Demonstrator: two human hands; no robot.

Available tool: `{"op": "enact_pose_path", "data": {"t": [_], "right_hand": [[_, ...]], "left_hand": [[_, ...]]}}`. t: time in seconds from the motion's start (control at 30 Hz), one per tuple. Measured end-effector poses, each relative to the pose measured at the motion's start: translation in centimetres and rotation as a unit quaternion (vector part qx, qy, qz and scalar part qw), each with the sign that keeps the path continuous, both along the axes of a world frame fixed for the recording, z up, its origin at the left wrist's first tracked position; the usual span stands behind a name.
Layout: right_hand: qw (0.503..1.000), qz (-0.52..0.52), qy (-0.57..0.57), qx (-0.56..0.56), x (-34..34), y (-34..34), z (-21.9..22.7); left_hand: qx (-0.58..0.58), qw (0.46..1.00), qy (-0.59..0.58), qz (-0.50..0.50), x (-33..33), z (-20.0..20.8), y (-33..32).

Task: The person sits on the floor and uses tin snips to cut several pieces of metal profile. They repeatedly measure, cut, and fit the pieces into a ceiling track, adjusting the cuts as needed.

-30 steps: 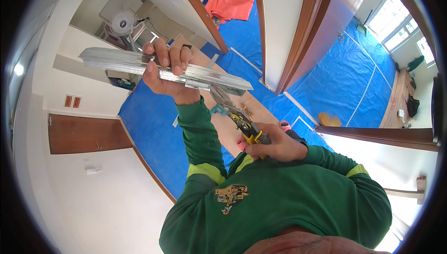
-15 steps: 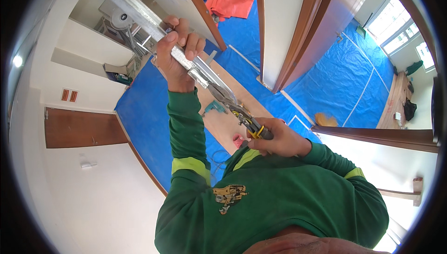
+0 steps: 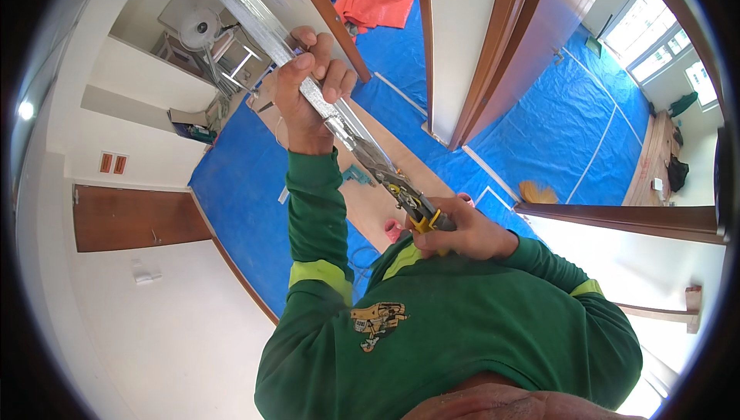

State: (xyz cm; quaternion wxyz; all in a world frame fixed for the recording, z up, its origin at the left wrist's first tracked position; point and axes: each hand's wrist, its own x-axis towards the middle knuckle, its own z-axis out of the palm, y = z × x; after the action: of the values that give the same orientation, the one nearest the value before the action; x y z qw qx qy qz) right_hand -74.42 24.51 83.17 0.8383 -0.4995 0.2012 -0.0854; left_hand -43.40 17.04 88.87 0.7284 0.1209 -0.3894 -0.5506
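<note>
One silvery metal channel [image 3: 250, 11] slants before me, my left hand [image 3: 296, 100] wrapped round it, seemingly to steady it against the snips [image 3: 405, 198]; my right hand [image 3: 476, 235] clasps their handles [image 3: 441, 222] close to my body, probably for leverage, blades [image 3: 375, 166] at the channel's near end.

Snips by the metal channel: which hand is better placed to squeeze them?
Right hand, I'd judge: it grips the snips by their handles, at the lower end of the metal channel. The left hand is taken up holding that channel.
</note>
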Motion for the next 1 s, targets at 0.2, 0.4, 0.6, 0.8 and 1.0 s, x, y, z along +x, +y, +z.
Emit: {"op": "enact_pose_path", "data": {"t": [0.2, 0.4, 0.6, 0.8, 1.0], "right_hand": [[0.997, -0.003, 0.030, -0.071, 0.3, -0.2, 0.5], [0.991, -0.004, 0.060, -0.118, 0.5, -0.4, 0.6], [0.997, -0.020, 0.008, -0.080, 0.2, -0.9, 0.6], [0.991, -0.002, 0.045, -0.124, 0.3, -1.1, 1.6], [0.986, 0.003, 0.087, -0.143, 0.4, -1.3, 1.4]], "left_hand": [[0.003, 1.000, 0.007, -0.009, -0.4, 0.5, -0.6], [0.009, 1.000, 0.000, 0.010, -0.1, 0.5, -0.8], [0.000, 0.999, -0.027, 0.033, -0.9, 0.8, -0.5], [0.012, 0.999, -0.023, 0.027, -0.7, 0.5, -0.7], [0.032, 0.999, -0.003, 0.037, -0.7, 0.4, -0.5]]}}
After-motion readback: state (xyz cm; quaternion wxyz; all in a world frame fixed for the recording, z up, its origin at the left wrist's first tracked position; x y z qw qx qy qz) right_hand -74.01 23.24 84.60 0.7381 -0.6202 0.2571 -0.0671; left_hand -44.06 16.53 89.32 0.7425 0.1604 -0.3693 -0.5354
